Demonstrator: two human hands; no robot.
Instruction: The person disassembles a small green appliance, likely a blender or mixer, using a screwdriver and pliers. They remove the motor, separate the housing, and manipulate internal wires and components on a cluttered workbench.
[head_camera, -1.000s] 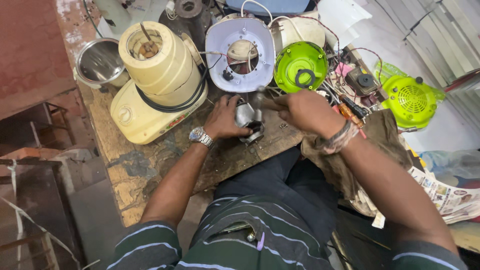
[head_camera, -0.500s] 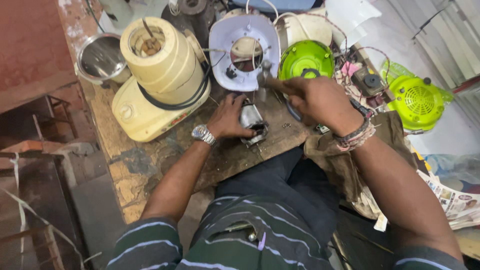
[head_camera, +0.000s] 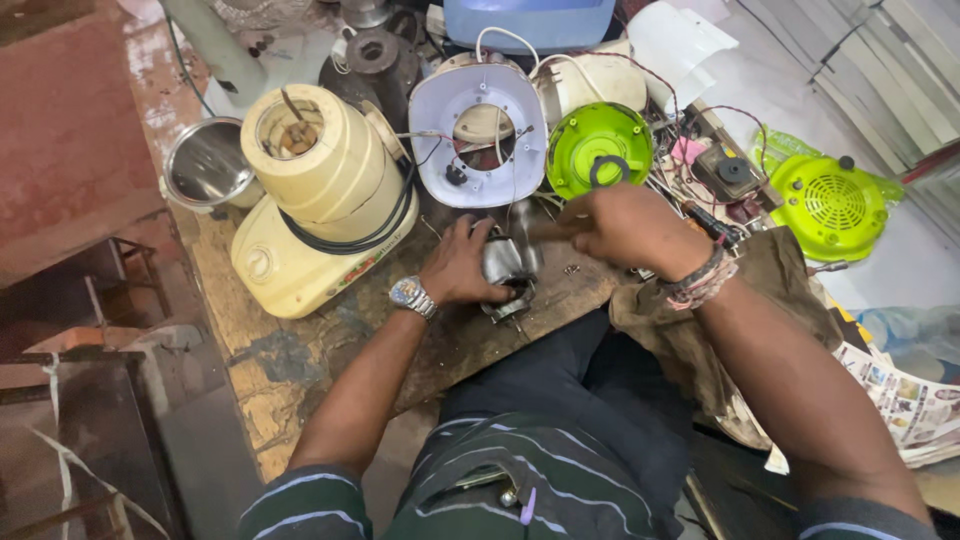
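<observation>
Left hand (head_camera: 462, 268) grips metal motor part (head_camera: 506, 268) (right hand (head_camera: 625, 228) fisted above).

Left hand (head_camera: 462, 268): palm down, fingers curled and closed around a grip, wrist straight, with a metal wristwatch (head_camera: 411, 296) on it. The left forearm runs from the lower left up toward the centre, bare below a striped sleeve. Right hand (head_camera: 628, 228): clenched into a loose fist, knuckles upward, positioned just beside the left hand and slightly above it. A beaded bracelet (head_camera: 702, 282) circles the right wrist. The right forearm extends diagonally from the lower right.
</observation>
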